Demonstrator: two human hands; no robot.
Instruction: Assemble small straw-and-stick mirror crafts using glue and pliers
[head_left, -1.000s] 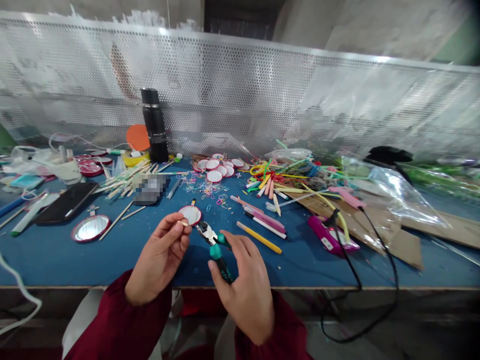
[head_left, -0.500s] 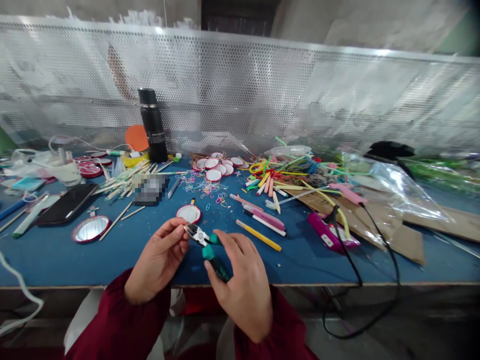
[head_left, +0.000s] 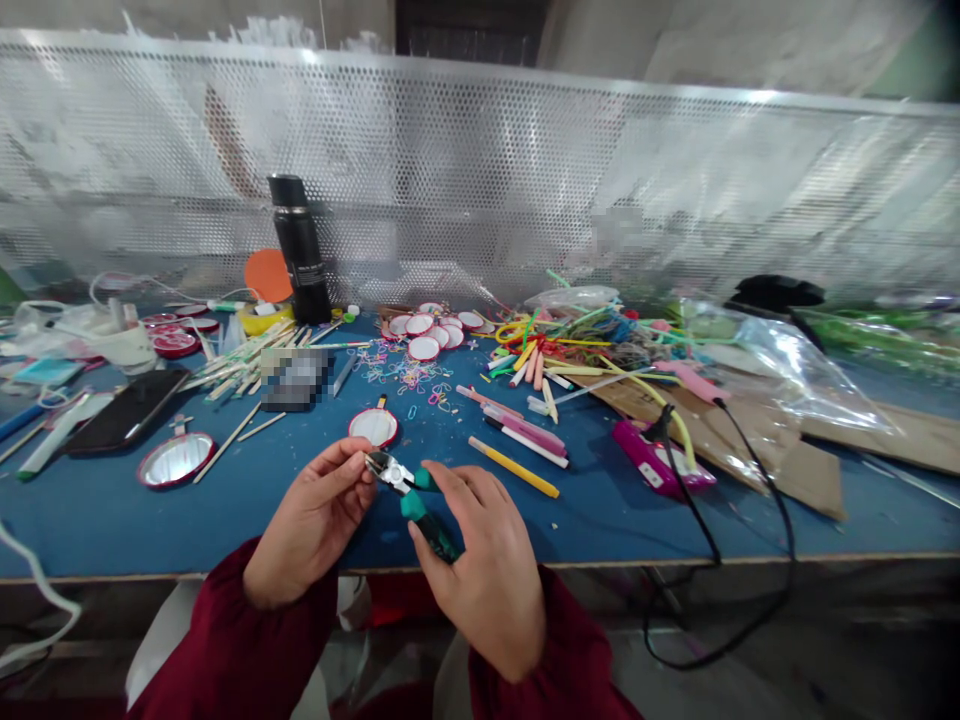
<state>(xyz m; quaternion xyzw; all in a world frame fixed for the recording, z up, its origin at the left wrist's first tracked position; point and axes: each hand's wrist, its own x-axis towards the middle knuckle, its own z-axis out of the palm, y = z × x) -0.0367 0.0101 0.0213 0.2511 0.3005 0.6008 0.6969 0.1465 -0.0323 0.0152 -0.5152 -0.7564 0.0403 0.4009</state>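
Right hand (head_left: 487,565): curled loosely round the green-and-black handles of the pliers (head_left: 395,477); the handles stand apart, and the palm side of the grip is out of sight.
Left hand (head_left: 319,505): thumb and forefinger pinched together at the nose of the pliers, on a small piece (head_left: 369,459); the fingertips cover most of it, so its shape cannot be made out.
Pliers: between the two hands, nose toward the left fingertips; whether the jaws touch the small piece is too fine to tell.
Round mirror (head_left: 375,428): red-rimmed, just beyond the pliers' nose, its near edge partly covered by the left hand.
Yellow pen (head_left: 514,467): lying to the right of the pliers.
Colourful clips (head_left: 416,375): beyond the pliers, scattered, too small to count.
White discs (head_left: 424,348): farther beyond the pliers, overlapping, some partly hidden.
Dark block (head_left: 298,385): beyond the pliers to the left, its face pixelated.
Second mirror (head_left: 177,460): well left of the pliers.
Purple device (head_left: 660,458): well right of the pliers, a black cable (head_left: 686,505) crossing its front.
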